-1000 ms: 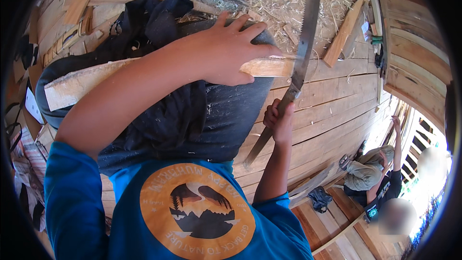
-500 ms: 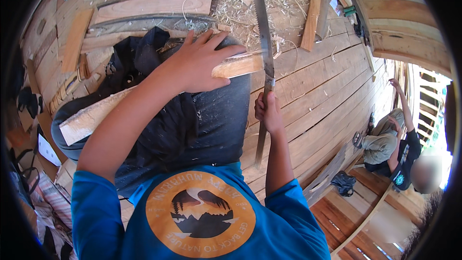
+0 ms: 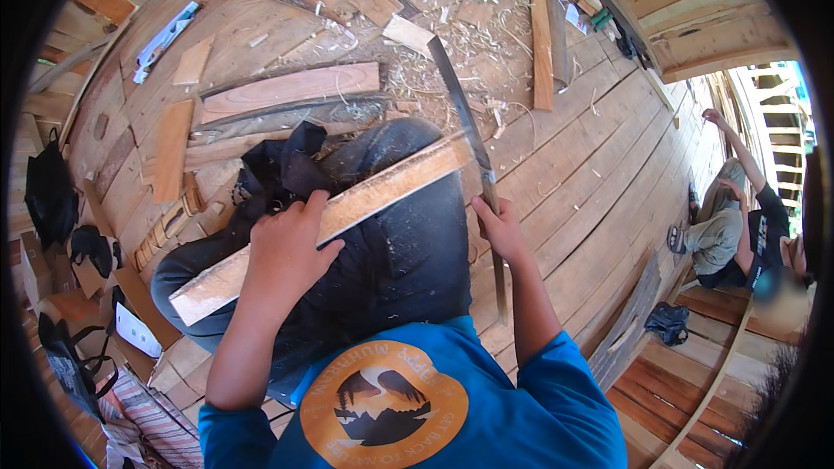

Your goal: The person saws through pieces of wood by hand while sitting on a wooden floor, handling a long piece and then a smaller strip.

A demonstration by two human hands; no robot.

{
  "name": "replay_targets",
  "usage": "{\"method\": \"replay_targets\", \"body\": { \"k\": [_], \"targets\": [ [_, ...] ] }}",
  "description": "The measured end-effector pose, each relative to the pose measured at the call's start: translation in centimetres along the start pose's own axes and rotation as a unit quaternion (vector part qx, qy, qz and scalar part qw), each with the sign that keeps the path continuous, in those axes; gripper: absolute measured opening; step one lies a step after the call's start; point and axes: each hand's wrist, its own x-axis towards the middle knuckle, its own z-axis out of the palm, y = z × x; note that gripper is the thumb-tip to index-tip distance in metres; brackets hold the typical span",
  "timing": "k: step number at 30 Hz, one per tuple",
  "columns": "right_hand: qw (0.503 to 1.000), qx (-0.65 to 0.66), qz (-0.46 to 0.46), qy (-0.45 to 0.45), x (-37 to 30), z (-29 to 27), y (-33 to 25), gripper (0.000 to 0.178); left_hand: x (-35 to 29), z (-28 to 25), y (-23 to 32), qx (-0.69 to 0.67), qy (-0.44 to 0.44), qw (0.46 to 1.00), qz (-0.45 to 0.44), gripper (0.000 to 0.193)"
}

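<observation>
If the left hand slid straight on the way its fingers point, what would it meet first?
The left hand rests on the wooden strip, fingers pointing up-frame. Going on, it would likely cross the strip's far edge and meet the bunched dark cloth on the lap; depth is unclear.

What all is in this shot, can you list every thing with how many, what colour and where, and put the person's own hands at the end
wooden strip: one, pale tan, across the lap
long blade: one, dark grey, by the strip's right end
planks and offcuts: many, tan to reddish, on the floor ahead
wood shavings: scattered, pale, top centre floor
plank floor: one, brown, all around
dark cloth: one, black, by the left knee
black bags: two or so, left edge
second person: one, grey trousers and dark top, seated at right
left hand: one, pressing on the strip
right hand: one, gripping the blade
</observation>
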Motion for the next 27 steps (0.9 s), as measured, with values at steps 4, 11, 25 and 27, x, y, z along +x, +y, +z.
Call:
{"method": "replay_targets", "body": {
  "k": [4, 11, 25, 27],
  "targets": [
    [0.999, 0.028, -0.042, -0.016, -2.0, 0.2, -2.8, 0.037, -0.6, 0.3, -2.3, -0.001, 0.088, 0.995, 0.052, 0.043],
    [0.989, -0.050, -0.125, -0.059, -3.7, 0.4, -7.5, 0.034, -2.4, -1.6, -4.2, -0.006, 0.143, 0.988, 0.059, 0.040],
    [0.874, -0.132, -0.467, 0.026, -8.6, 4.7, -18.4, 0.038, -0.1, -7.4, -10.6, -0.084, 0.472, 0.866, 0.143, 0.028],
    [0.865, -0.166, -0.473, 0.024, -8.6, 4.7, -18.4, 0.042, 1.6, -6.2, -11.6, -0.105, 0.472, 0.864, 0.137, 0.035]
  ]
}}
